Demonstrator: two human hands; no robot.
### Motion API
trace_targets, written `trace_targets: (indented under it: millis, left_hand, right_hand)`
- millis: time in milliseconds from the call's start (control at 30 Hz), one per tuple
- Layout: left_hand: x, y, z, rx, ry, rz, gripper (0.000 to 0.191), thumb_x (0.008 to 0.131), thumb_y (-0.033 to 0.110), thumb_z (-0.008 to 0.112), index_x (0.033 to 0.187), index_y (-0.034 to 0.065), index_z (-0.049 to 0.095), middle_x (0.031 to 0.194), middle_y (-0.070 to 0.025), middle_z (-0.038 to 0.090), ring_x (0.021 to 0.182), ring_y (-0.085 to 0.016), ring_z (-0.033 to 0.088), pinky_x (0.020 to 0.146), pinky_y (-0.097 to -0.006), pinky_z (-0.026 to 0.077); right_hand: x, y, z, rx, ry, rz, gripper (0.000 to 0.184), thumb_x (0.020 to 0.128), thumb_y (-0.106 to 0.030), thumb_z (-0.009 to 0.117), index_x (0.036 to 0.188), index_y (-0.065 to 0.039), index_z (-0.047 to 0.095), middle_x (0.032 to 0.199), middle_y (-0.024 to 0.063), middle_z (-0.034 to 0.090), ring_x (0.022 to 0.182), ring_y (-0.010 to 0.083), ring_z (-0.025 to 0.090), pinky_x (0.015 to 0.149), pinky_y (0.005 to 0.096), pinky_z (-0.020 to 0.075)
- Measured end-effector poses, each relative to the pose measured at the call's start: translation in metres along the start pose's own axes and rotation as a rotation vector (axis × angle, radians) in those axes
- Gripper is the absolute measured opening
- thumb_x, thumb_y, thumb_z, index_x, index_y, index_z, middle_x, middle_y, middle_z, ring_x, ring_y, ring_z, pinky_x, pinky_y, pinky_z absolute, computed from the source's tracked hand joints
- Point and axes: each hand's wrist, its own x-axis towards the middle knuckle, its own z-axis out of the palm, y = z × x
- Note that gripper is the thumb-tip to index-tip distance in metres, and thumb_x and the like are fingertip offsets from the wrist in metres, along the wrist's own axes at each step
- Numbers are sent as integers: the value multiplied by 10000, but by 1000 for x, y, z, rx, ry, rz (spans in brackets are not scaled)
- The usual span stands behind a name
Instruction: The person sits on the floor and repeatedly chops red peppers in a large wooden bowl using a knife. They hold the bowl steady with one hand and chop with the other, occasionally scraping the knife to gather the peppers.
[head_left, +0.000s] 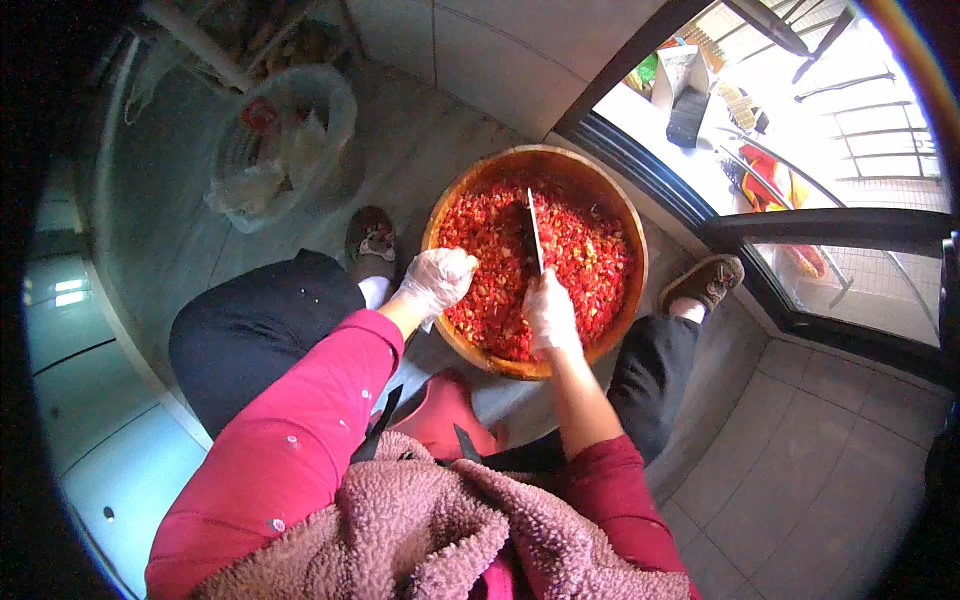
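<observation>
A round wooden tub (637, 247) stands on the floor between my feet, filled with finely chopped red chili peppers (487, 315) mixed with paler bits. My right hand (553, 311), in a clear plastic glove, grips the handle of a large knife (535, 229). Its blade is upright, edge-on to the view, and points away from me over the peppers; its lower edge is hard to make out. My left hand (437, 281), gloved likewise, is curled into a fist over the tub's left rim. Whether anything is inside that fist cannot be seen.
A translucent plastic basket (341, 112) holding bags stands at the upper left. The tiled wall is close behind the tub. To the right is a dark-framed glass door (825, 217), with shoes and other items beyond it. A red plastic stool (442, 420) is partly visible beneath me.
</observation>
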Motion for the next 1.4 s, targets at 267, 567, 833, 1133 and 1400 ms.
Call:
trace_targets:
  millis: [267,567,833,1133,1400]
  left_hand:
    - [1,6,-9,21,-135,-82,176,882,255,604,761,131,633,736,-92,647,713,-298,685,661,-436,561]
    - [1,3,-2,106,-169,-9,138,858,218,612,753,129,613,754,-96,641,728,-293,676,679,-415,557]
    - [0,5,-6,23,-84,-53,148,868,209,622,749,122,609,746,-106,644,726,-307,681,676,-441,560]
    - [0,3,-3,117,-120,-55,128,871,215,601,780,129,631,752,-93,651,737,-287,684,673,-427,568]
    - [1,6,-6,41,-107,-89,147,869,206,605,763,109,636,755,-111,652,738,-311,686,704,-438,565]
  right_hand:
    - [-9,-31,0,19,89,-27,143,1009,-217,537,1032,-78,511,793,268,655,741,496,651,625,576,498]
    - [-3,-3,8,-32,188,-59,135,1016,-215,529,1039,-83,512,795,254,637,769,489,634,664,570,483]
    - [9,-6,-13,-59,-2,32,244,1013,-286,549,1084,-54,568,863,289,673,872,500,663,728,567,510]
    - [7,0,-19,-48,-90,126,198,1005,-242,543,1032,-46,530,865,277,667,834,516,644,724,557,499]
    - [4,-5,-27,-68,399,5,159,1024,-248,540,1095,-107,520,796,241,668,725,473,661,626,547,507]
